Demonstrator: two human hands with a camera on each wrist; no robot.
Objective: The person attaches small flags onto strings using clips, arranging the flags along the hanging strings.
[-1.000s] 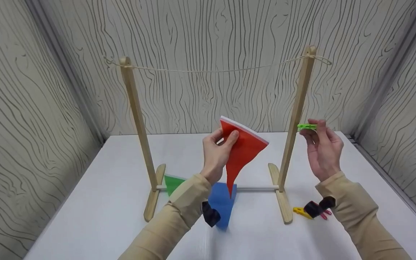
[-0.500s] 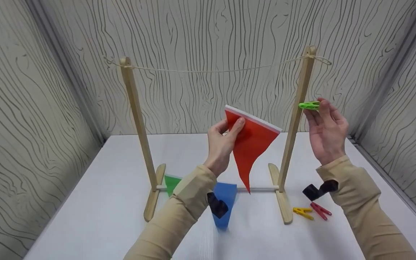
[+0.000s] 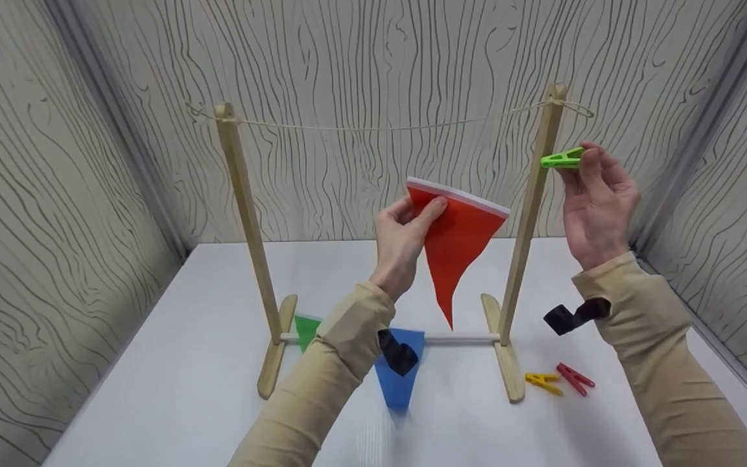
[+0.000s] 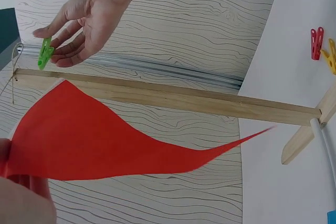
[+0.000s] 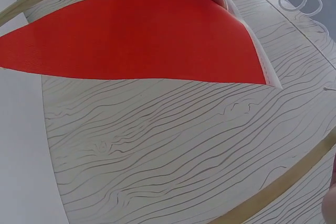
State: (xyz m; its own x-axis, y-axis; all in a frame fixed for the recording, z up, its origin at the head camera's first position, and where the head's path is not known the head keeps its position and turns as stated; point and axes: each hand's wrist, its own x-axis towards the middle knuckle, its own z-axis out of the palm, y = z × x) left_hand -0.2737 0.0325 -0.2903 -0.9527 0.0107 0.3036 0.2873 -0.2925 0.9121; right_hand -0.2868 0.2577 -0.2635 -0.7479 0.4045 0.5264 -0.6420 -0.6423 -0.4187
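Note:
A red triangular pennant (image 3: 461,237) with a white top band hangs point-down from my left hand (image 3: 403,243), which pinches it near the top edge between thumb and fingers. My right hand (image 3: 600,201) pinches a light green clothespin (image 3: 563,158) by its handle end, its nose pointing left across the right wooden post (image 3: 532,214). Above both hands a thin string (image 3: 360,128) runs between the two posts, sagging slightly. The left wrist view shows the pennant (image 4: 100,135) close up, with the green clothespin (image 4: 45,53) beyond it. In the right wrist view the pennant (image 5: 147,35) fills the upper part.
A blue pennant (image 3: 399,389) and a green pennant (image 3: 307,329) lie around the stand's white crossbar (image 3: 458,340), partly behind my left sleeve. Yellow (image 3: 544,383) and red (image 3: 576,378) clothespins rest on the white table (image 3: 172,363). The left post (image 3: 248,220) stands opposite.
Both hands have risen toward the string. The red pennant has moved up and slightly right with my left hand; the green clothespin has gone up and slightly right with my right hand.

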